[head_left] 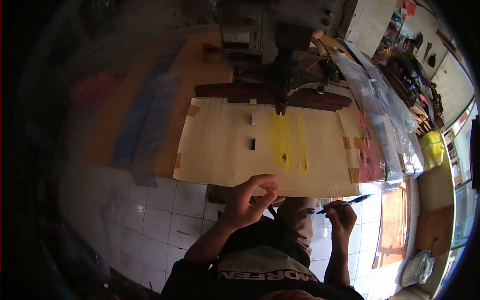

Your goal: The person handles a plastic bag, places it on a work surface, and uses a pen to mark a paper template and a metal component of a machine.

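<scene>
My left hand point(255, 199) is raised at the front edge of the cardboard sheet point(220, 145), its fingers curved and apart with nothing visible between them. Off the sheet's front edge, to the right, my right hand point(341, 216) pinches a blue pen point(356, 201), which points to the left. A small white piece point(253, 119) and a small black piece point(253, 144) lie on the sheet. Beside them runs a broad yellow streak point(281, 142) with dark spots, and a thinner yellow streak point(302, 142) is to its right.
A dark machine head point(282, 75) with a reddish bar point(225, 91) stands over the sheet's back edge. Clear plastic sheeting point(387, 110) covers the right side. Brown tape point(353, 175) holds the sheet's corners. A yellow bag point(432, 148) sits at the far right.
</scene>
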The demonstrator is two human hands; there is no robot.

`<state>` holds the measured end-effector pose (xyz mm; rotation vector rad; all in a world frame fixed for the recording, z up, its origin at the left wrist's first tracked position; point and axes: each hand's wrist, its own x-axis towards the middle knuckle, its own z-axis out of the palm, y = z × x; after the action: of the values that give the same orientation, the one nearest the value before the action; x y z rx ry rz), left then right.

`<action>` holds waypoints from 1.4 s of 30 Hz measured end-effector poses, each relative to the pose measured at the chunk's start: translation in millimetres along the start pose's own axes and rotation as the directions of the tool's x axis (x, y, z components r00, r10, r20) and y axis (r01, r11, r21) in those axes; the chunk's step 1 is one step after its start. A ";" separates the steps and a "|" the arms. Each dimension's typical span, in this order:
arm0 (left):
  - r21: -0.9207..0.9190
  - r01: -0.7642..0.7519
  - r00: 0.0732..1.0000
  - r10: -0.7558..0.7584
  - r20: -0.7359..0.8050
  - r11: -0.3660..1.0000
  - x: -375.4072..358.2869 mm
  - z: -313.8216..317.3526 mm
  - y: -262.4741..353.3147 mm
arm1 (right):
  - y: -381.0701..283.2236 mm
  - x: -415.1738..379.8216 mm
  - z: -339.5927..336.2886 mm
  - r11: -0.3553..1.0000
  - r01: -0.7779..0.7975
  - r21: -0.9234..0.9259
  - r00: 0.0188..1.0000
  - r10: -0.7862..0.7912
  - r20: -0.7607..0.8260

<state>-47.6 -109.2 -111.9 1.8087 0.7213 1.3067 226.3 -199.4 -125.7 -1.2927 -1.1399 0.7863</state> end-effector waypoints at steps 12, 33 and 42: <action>-0.057 0.154 0.986 -0.150 0.069 0.986 -36.1 -1.7 10.3 | -9.6 -3.8 109.5 0.941 0.308 -0.141 0.829 -0.193 0.526; 0.617 0.222 0.970 -0.104 -0.222 0.755 201.2 -310.7 -86.5 | -12.6 6.1 88.6 0.987 -0.033 0.160 0.876 -0.048 0.479; 0.651 0.452 0.892 -0.314 -0.325 0.610 284.5 -360.9 -236.5 | -6.5 -12.5 50.3 0.992 -0.007 -0.129 0.930 0.054 0.364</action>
<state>-303.0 340.0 -104.0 1.9401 1.8278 0.9432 174.1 -196.2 -126.4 -1.3018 -1.4900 1.0235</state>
